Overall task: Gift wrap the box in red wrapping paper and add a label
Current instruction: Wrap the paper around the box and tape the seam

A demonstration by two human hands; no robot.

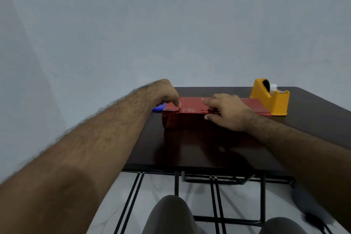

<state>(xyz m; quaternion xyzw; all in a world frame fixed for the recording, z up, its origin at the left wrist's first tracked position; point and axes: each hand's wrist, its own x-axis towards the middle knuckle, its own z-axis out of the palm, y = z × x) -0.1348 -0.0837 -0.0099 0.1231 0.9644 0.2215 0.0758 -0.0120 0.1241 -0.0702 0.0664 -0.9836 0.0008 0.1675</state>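
Yellow tape dispenser (270, 99) beside red paper (191, 105)

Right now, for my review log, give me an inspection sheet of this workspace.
Surface: dark glossy table, reflecting the box.
Job's things: box covered in red wrapping paper; paper extends right along the table; no label seen.
Clutter: yellow tape dispenser at back right; blue object partly hidden behind left hand.
Grippers: left hand presses fingertips on the paper; right hand rests flat on the box top.
Cables: nothing seen.
Surroundings: plain grey wall; black metal frame under the table; person's knees.
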